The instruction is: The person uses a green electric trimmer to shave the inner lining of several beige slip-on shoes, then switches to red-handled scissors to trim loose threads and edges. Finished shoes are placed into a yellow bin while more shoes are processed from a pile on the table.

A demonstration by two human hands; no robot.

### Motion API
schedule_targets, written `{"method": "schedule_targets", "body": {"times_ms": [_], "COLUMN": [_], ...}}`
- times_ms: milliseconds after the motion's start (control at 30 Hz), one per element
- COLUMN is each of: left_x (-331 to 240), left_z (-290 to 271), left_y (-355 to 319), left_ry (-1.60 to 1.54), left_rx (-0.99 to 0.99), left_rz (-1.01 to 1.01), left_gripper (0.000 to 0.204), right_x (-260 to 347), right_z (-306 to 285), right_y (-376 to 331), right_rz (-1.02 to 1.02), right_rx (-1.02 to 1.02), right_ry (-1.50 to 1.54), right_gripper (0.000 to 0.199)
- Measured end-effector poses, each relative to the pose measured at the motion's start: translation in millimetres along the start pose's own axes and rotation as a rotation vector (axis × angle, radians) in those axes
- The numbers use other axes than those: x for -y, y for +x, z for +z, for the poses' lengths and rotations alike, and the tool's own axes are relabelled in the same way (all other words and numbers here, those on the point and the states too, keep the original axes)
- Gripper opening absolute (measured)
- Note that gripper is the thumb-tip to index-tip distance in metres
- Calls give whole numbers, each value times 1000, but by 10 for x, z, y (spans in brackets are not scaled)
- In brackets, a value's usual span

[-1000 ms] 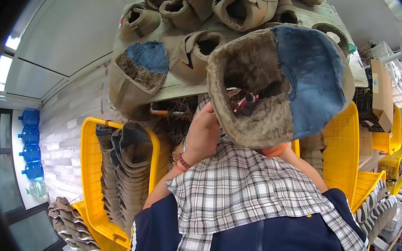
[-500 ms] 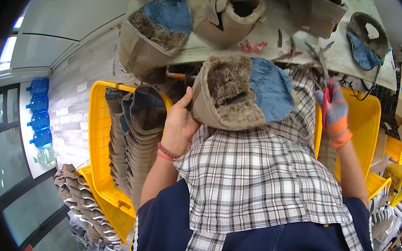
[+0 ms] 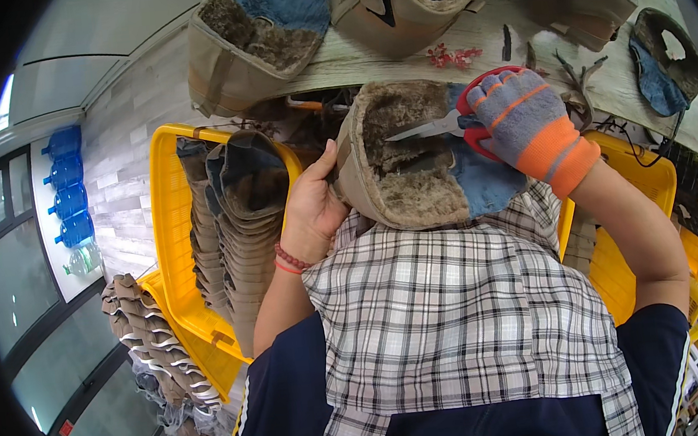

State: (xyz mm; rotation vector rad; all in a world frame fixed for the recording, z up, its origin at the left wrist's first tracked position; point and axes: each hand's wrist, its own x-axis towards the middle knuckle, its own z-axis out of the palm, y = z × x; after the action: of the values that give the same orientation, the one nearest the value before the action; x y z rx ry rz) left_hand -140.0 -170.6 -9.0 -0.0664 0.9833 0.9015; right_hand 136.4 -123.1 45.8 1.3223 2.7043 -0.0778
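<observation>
A tan boot upper with brown fur lining and a blue fabric patch lies before me, its opening facing up. My left hand, bare, grips its left wall, thumb on the outside and fingers mostly hidden. In a grey and orange glove, my right hand is closed around red-handled scissors. Their blades point left, over the fur inside the opening; whether they touch it I cannot tell.
More fur-lined boot uppers stand on the worn white table beyond. At left, a yellow basket holds stacked uppers. Another yellow basket is at right. Blue water bottles line the left wall.
My right hand has swung left and inward with the scissors, from beside the right basket to over the upper. The left hand keeps its grip on the upper.
</observation>
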Motion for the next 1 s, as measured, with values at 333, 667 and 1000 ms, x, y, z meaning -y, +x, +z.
{"method": "schedule_targets", "body": {"times_ms": [333, 667, 1000], "left_x": [24, 121, 114], "left_z": [14, 84, 99], "left_y": [-23, -105, -128], "left_ry": [54, 166, 200], "left_rx": [1, 68, 74], "left_rz": [33, 192, 243], "left_gripper": [30, 30, 30], "right_x": [-17, 94, 175], "right_z": [115, -201, -227], "right_y": [-5, -254, 43], "right_rz": [-24, 113, 83], "right_rx": [-65, 281, 664], "right_ry": [35, 355, 327], "right_gripper": [29, 42, 44]}}
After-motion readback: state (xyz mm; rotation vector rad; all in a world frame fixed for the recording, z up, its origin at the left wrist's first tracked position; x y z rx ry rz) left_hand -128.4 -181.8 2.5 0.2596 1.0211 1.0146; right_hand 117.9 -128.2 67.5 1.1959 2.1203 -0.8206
